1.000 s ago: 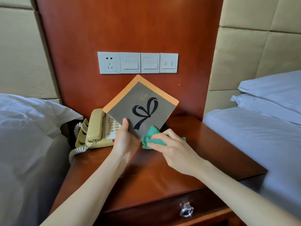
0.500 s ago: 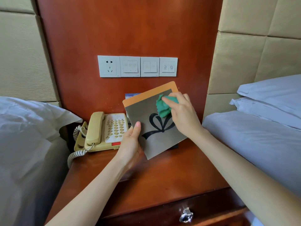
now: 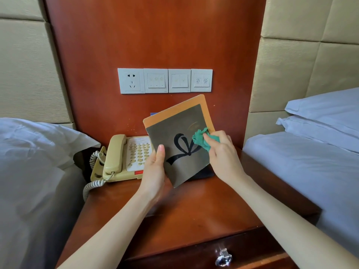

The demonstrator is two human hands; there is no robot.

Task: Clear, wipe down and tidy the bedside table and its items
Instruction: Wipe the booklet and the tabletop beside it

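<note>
My left hand pinched booklet at lower left edge, thumb on cover, holding it tilted above bedside table. My right hand gripped bunched green cloth, pressing it on cover beside bow print. Telephone sat just left of booklet. Risks, as judged: one-edge pinch could let booklet bend or slip under wiping pressure; swinging corner could knock handset.
</note>
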